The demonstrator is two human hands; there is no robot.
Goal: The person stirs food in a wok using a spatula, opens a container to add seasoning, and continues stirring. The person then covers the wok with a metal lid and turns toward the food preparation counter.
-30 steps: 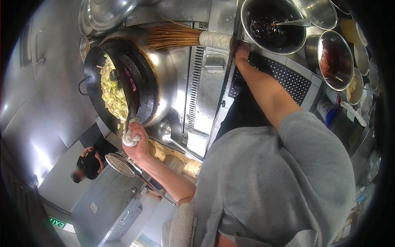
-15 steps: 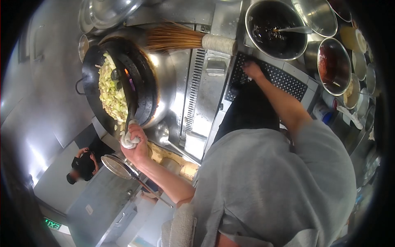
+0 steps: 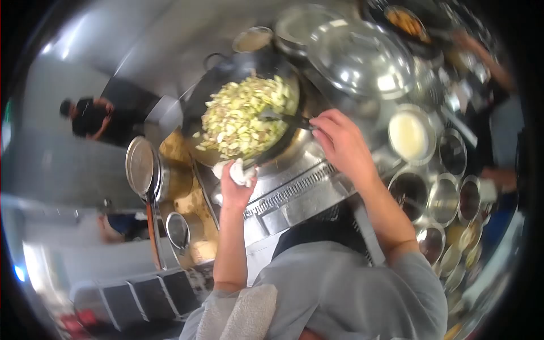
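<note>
A dark wok (image 3: 195,116) holds a heap of chopped pale-green and whitish food (image 3: 243,119). My left hand (image 3: 235,190) is closed around a white cloth (image 3: 245,174) at the wok's near edge; any handle beneath the cloth is hidden. My right hand (image 3: 343,144) grips the dark handle of a spatula (image 3: 292,119) at the wok's right side. Its greyish head is partly sunk in the food, so its full shape does not show.
A large shiny lid (image 3: 362,59) lies beyond the wok on the right. A bowl of pale liquid (image 3: 409,135) and several metal bowls stand at right. At left are a strainer (image 3: 141,164) and a pot (image 3: 175,180). A person (image 3: 90,116) stands far left.
The view has swung round. My right hand has risen from near the black perforated mat and taken hold of the spatula. My left hand still holds the cloth at the wok's edge.
</note>
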